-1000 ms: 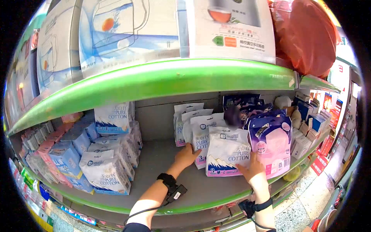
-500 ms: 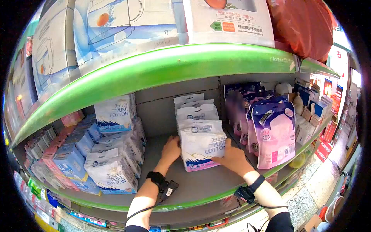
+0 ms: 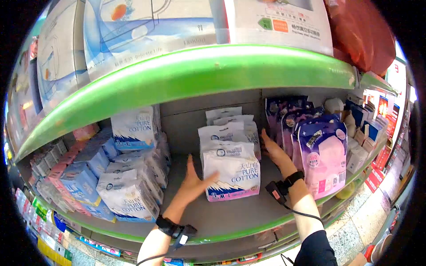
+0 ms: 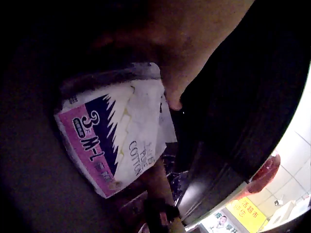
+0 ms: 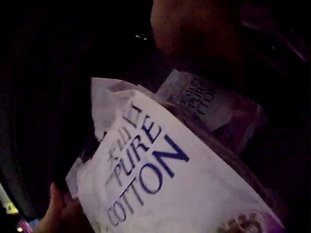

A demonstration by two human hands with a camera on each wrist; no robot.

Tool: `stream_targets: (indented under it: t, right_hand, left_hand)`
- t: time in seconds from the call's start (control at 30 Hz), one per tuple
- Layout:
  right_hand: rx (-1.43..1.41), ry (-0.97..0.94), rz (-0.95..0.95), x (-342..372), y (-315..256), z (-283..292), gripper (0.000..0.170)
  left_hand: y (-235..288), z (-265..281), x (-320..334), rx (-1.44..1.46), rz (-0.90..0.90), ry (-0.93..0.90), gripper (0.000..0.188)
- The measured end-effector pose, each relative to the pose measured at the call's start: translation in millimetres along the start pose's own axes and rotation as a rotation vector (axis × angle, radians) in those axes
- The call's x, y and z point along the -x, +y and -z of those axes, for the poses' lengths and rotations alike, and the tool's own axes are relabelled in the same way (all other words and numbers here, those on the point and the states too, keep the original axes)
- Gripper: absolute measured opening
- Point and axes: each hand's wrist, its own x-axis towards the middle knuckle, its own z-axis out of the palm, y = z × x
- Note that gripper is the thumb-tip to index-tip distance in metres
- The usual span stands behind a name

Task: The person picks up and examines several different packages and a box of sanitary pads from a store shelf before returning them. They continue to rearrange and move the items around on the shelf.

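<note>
A white "Pure Cotton" pack (image 3: 233, 170) with a navy mountain band and a pink base stands at the front of a short row on the grey shelf. Behind it stand several like packs (image 3: 222, 133). My left hand (image 3: 193, 181) is at the row's left side, fingers straight, its thumb reaching across the front pack's face. My right hand (image 3: 276, 153) lies along the row's right side with fingers extended toward the back. The left wrist view shows the front pack (image 4: 112, 131) below that hand; the right wrist view is dark, with the pack (image 5: 146, 170) large in it.
Purple-and-pink packs (image 3: 326, 155) stand close on the right. To the left are stacked blue-and-white cotton packs (image 3: 128, 195) and blue packs (image 3: 82, 179). A green shelf edge (image 3: 191, 82) overhangs the row, with large boxes (image 3: 151, 40) above it.
The front pack moved left, away from the purple packs, into line with the row. My right hand went from its front to the right side; my left thumb came across its face.
</note>
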Motion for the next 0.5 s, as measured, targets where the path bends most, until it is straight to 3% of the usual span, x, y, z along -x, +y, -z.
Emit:
stream_targets:
  t: [0.07, 0.1, 0.13, 0.2, 0.23, 0.3, 0.33, 0.4, 0.43, 0.47, 0.5]
  right_hand:
    - [-0.198, 0.047, -0.135, -1, -11, -12, 0.095]
    - [-0.282, -0.036, -0.070, -42, 21, -5, 0.087]
    - [-0.277, -0.053, -0.053, -63, 39, 0, 0.087]
    - [-0.529, -0.176, 0.182, -96, 70, 0, 0.079]
    - [-0.531, -0.199, 0.196, -115, 86, 1, 0.079]
    - [-0.458, -0.110, 0.141, -147, 110, 2, 0.073]
    - [-0.463, -0.121, 0.146, -138, 94, -6, 0.073]
    - [-0.589, -0.141, -0.064, -92, 46, -26, 0.071]
    - [-0.645, -0.257, 0.060, -129, 87, -31, 0.069]
    - [-0.646, -0.261, 0.050, -107, 69, -37, 0.069]
    - [-0.503, -0.227, 0.185, -57, 23, -46, 0.072]
  left_hand:
    - [7, -8, 8, 0.092, -0.163, -0.122, 0.125]
    - [-25, -26, -2, 0.036, -0.309, -0.095, 0.123]
    - [-24, -30, -2, 0.030, -0.312, -0.071, 0.123]
    - [-21, -31, -2, 0.065, -0.269, -0.083, 0.122]
    - [-21, -30, -1, 0.042, -0.137, -0.100, 0.120]
    - [-17, -28, 1, 0.015, -0.128, -0.074, 0.119]
    - [-14, -27, 3, 0.000, -0.117, -0.072, 0.118]
    - [-10, -24, 4, -0.037, -0.090, -0.063, 0.116]
    - [-9, -24, 4, -0.076, -0.085, -0.070, 0.114]
    - [-10, -23, 4, -0.113, -0.079, -0.080, 0.113]
    - [-12, -23, 5, -0.111, -0.066, -0.084, 0.113]
